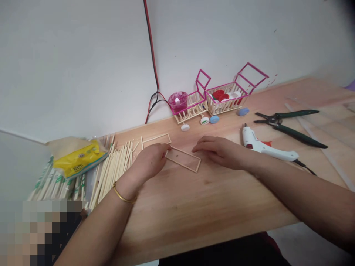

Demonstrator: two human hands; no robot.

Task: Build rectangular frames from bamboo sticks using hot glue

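Note:
A small rectangular frame of thin wooden sticks (199,164) lies slanted just over the wooden table. My left hand (155,158) pinches its left end between thumb and fingers. Close to the frame's far long side is my right hand (217,150), its fingers loosely curved and apart, holding nothing; whether a fingertip touches the stick I cannot tell. Behind my left hand rests a second stick frame (156,139), partly hidden by that hand. To the right of my right hand a white glue gun (256,144) lies on its side.
Two stick carts with pink rims (191,107) stand against the wall, carrying a pink cup (178,102) and bottle caps (222,96). Green-handled cutters (280,122) lie right. Bundled sticks (116,170) and a yellow packet (79,157) are at left. A red-black cable (151,44) runs down the wall.

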